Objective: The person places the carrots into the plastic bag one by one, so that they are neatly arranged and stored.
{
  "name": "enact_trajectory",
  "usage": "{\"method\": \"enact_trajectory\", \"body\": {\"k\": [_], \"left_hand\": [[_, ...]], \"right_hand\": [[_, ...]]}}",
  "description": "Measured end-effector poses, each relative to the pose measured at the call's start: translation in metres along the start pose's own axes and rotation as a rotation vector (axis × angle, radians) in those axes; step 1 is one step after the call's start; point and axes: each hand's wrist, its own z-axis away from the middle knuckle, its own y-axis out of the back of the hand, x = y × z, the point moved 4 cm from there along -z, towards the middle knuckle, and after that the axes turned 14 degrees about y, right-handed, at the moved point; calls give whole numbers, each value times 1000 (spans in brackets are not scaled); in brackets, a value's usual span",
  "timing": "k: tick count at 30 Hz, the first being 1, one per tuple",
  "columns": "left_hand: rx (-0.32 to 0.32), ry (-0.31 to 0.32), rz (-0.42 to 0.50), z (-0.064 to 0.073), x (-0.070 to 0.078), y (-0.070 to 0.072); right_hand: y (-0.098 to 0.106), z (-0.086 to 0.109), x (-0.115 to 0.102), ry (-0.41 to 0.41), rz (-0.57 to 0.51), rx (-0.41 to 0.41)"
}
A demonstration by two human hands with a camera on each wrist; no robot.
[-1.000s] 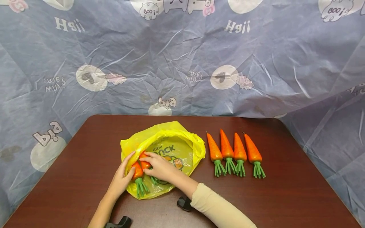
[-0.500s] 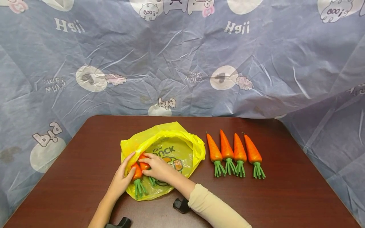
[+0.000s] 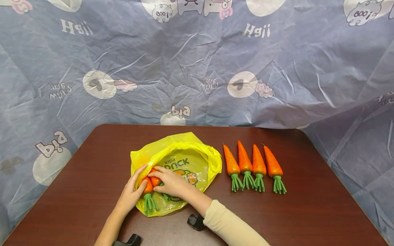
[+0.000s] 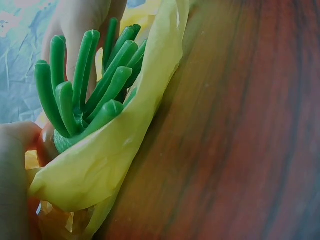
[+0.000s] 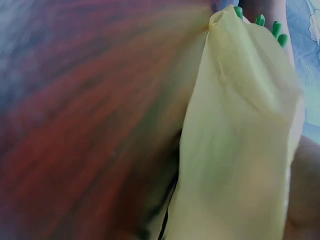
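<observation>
A yellow plastic bag (image 3: 201, 176) lies on the table, its mouth towards the person. Two orange carrots with green stems are inside its left part, side by side. My left hand (image 3: 129, 194) holds the left carrot (image 3: 147, 188) at the bag's left edge, thumb on the carrot. Reaching into the bag, my right hand (image 3: 170, 181) grips the other carrot (image 3: 155, 181). Green stems (image 4: 95, 85) stand up behind the bag's rim in the left wrist view. In the right wrist view the yellow bag (image 5: 240, 150) hides most of the hand's work. Both carrots' tips are hidden.
Several more carrots (image 3: 244, 160) lie in a row right of the bag, tips pointing away, on the dark brown table (image 3: 307, 205). A printed grey-blue cloth (image 3: 184, 61) hangs behind the table. Black wrist devices (image 3: 196, 222) sit by both forearms.
My right hand and the two carrots have shifted slightly to the left inside the bag. The left hand stays nearly where it was. The row of carrots has not moved.
</observation>
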Motion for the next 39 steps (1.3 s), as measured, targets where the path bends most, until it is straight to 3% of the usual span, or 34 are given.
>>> {"method": "enact_trajectory", "body": {"k": [8, 14, 25, 39], "left_hand": [[-5, -10, 15, 0, 0, 0], [-8, -11, 16, 0, -1, 0], [-20, -8, 28, 0, 2, -1], [4, -11, -21, -1, 1, -1]], "right_hand": [[10, 9, -2, -27, 9, -35], [23, 17, -4, 8, 23, -39], [47, 35, -3, 31, 33, 110], [72, 63, 10, 38, 178, 231]]}}
